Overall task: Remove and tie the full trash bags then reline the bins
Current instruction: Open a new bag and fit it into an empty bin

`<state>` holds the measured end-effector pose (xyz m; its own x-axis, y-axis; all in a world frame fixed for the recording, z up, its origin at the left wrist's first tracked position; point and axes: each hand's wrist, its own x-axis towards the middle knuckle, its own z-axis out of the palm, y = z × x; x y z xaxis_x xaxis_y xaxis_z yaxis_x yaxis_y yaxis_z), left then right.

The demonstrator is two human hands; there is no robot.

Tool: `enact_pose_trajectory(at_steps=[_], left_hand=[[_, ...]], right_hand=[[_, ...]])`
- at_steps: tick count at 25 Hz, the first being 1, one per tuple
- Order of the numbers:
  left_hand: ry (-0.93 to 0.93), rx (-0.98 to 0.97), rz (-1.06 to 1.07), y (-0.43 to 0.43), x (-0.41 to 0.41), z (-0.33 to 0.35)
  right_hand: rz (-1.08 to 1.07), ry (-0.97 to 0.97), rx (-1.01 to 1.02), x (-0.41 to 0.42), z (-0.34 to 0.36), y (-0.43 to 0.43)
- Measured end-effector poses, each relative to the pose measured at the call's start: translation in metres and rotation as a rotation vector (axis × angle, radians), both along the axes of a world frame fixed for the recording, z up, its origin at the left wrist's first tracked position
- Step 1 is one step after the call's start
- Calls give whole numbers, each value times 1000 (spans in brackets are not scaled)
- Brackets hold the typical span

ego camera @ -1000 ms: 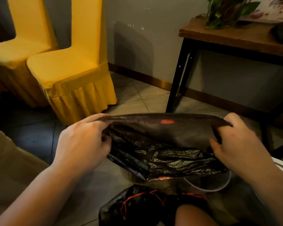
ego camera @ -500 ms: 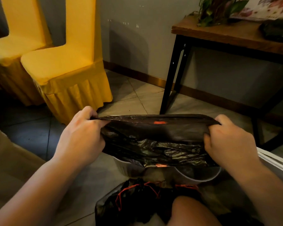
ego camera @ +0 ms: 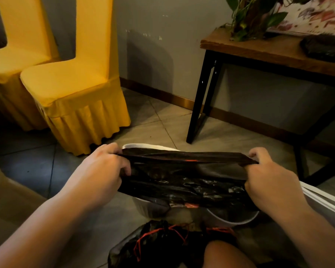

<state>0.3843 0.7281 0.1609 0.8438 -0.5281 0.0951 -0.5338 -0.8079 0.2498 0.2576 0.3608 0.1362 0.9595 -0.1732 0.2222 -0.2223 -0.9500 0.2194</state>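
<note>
Our left hand (ego camera: 103,171) and right hand (ego camera: 269,178) are pinching the fresh black plastic liner (ego camera: 182,182) at its mouth, stretching it between them over the white round bin (ego camera: 149,146). Below our hands the red-stringed full black bag (ego camera: 159,242) is lying, seemingly tied. We're judging the relining only begun.

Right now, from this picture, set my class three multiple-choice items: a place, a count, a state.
1. Where is the tied bag? A on a shelf; B on a hook; C on the floor, nearer us than the white bin.
2. How many yellow chairs? A one; B two; C four.
3. The black liner is: A stretched between left hand and right hand; B rolled up; C dropped.
Key: C, it lies beside the knee; B, two stand side by side; A, both hands grip its ends.
</note>
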Motion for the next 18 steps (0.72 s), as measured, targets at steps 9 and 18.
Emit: enact_pose_trajectory(at_steps=[9,18], left_hand=[[-112,18,119,-10,-7,-11],[-18,357,145,-6,2,-32]], right_hand=[[-20,-43,81,2,-4,17],[-118,93,108,10,-11,27]])
